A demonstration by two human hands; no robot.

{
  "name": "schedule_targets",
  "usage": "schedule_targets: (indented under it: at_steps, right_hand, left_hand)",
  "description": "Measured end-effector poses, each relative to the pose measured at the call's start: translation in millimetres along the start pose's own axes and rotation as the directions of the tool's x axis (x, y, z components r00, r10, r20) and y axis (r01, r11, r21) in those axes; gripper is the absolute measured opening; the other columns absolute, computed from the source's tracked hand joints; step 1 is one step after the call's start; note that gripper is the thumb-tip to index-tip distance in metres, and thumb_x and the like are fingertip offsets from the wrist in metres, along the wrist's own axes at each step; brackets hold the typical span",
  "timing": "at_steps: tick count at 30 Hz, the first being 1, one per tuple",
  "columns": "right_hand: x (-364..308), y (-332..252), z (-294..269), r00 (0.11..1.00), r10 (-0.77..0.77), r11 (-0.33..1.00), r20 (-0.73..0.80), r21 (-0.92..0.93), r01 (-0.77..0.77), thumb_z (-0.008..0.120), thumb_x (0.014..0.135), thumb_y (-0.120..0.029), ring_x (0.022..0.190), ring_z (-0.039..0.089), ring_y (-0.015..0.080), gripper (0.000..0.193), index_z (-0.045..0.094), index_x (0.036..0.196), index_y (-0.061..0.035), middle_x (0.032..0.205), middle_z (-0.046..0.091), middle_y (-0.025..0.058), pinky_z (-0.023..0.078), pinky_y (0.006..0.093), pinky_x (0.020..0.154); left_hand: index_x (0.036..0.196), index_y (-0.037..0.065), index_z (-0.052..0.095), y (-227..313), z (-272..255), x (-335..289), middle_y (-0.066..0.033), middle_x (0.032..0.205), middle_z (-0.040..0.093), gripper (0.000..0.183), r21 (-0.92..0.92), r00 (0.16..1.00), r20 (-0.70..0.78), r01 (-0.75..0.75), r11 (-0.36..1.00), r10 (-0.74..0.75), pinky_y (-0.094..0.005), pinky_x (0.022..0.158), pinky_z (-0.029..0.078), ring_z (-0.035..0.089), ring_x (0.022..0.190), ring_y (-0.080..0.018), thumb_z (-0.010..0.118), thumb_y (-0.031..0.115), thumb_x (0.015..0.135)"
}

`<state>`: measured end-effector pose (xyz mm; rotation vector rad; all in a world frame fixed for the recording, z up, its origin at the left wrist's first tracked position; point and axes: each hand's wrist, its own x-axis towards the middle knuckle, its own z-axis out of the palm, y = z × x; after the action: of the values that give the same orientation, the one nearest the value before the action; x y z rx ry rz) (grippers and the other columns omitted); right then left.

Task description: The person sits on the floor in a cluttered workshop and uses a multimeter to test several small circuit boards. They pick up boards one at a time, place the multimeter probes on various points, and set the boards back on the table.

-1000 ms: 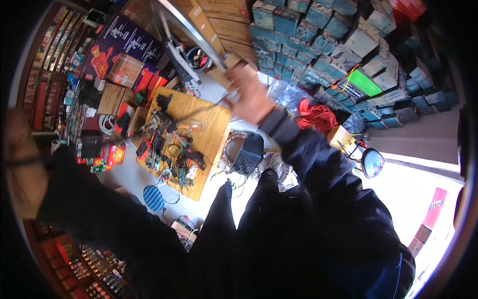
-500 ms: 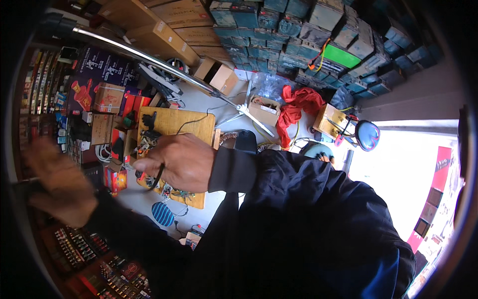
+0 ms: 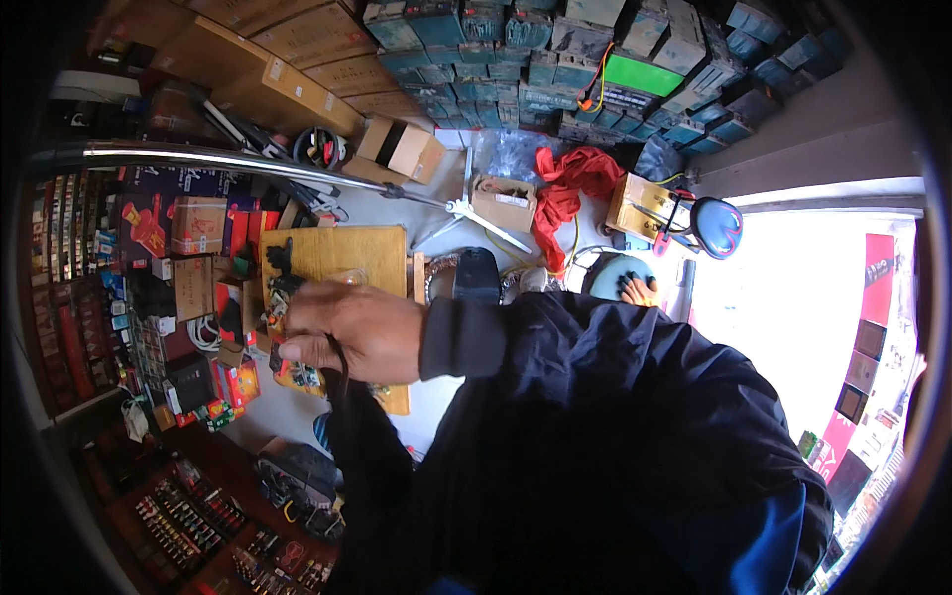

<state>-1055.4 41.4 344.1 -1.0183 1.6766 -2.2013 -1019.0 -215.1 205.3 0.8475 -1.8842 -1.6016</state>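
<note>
My right hand (image 3: pixel 372 335) is over the wooden table, its fingers closed and partly smeared by motion. A thin dark strip (image 3: pixel 342 359), perhaps a cord or strap, curves out beside its thumb. My left arm's black sleeve (image 3: pixel 365 426) reaches up to just below the right hand; the left hand itself is hidden or lost in the blur. Under the hands, the yellow wooden table (image 3: pixel 382 256) carries small parts and tools, mostly covered by my right hand. A black glove (image 3: pixel 281 258) lies at its far left corner.
A silver pole (image 3: pixel 248 159) with a tripod base (image 3: pixel 461 208) crosses ahead. Dark batteries (image 3: pixel 486 74) are stacked at the back, beside cardboard boxes (image 3: pixel 317 40). Red cloth (image 3: pixel 560 193) and an open carton (image 3: pixel 504 203) lie beyond the table. A round stool (image 3: pixel 617 276) holds an orange-black glove (image 3: pixel 640 291).
My left hand, raised and spread at the far left before, has swung in toward the right hand, out of sight. The view has turned slightly; the right hand keeps the dark strip.
</note>
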Motion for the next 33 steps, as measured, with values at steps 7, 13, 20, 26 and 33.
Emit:
schedule_targets:
  at_steps: [7,13,20,26,33]
  right_hand:
    - [-32.8,32.0,-19.0,0.979,0.201,0.963,0.033,-0.191,-0.191,0.063,0.095,-0.025,0.122,0.055,0.0403,0.047,0.053,0.134,-0.0009,0.125,0.06,0.0239,0.046,0.0469,0.103]
    - [-63.4,42.5,-41.2,0.907,0.422,0.867,0.012,-0.297,-0.4,0.066,0.094,-0.033,0.117,0.061,0.0447,0.067,0.041,0.148,-0.0028,0.135,0.056,0.0275,0.049,0.0486,0.101]
    - [-33.3,49.5,-18.0,0.978,0.053,0.847,-0.2,-0.509,-0.15,0.081,0.079,-0.04,0.124,0.055,0.0429,0.088,0.04,0.148,-0.0059,0.136,0.051,0.0232,0.051,0.0515,0.094]
    - [25.5,47.1,27.5,0.976,-0.127,0.726,-0.179,-0.687,-0.031,0.075,0.081,-0.042,0.108,0.065,0.0328,0.06,0.058,0.128,-0.0081,0.109,0.065,0.0153,0.054,0.0444,0.086]
    - [60.3,60.6,-26.4,0.988,0.033,0.648,-0.152,-0.749,-0.137,0.062,0.095,-0.033,0.076,0.072,0.0342,0.026,0.061,0.108,-0.0105,0.084,0.07,0.0123,0.056,0.0468,0.063]
  left_hand:
    - [0.11,-0.001,0.061,-51.9,-15.1,45.4,-0.0167,0.112,0.067,0.07,0.396,0.998,-0.01,0.066,0.916,-0.067,-0.0361,0.072,0.057,0.066,0.086,-0.0285,0.047,0.067,0.099]
    - [0.1,0.0,0.063,-78.7,7.8,74.8,-0.0145,0.106,0.069,0.072,0.362,0.981,0.056,0.153,0.92,-0.185,-0.0356,0.072,0.056,0.066,0.081,-0.0265,0.047,0.07,0.098]
    - [0.087,0.01,0.063,-23.6,30.8,78.8,-0.0077,0.09,0.063,0.058,-0.303,0.935,0.354,0.088,0.949,0.026,-0.0373,0.078,0.05,0.06,0.087,-0.0166,0.049,0.065,0.1]
    - [0.079,0.014,0.059,8.9,53.7,32.0,-0.0049,0.078,0.056,0.056,-0.643,0.877,0.477,0.307,0.702,0.053,-0.0385,0.068,0.045,0.053,0.078,-0.0156,0.044,0.063,0.101]
    - [0.064,0.019,0.048,64.6,69.3,20.3,0.003,0.057,0.047,0.055,-0.36,0.996,0.083,0.049,0.932,-0.02,-0.0281,0.047,0.037,0.043,0.048,-0.0133,0.043,0.058,0.104]
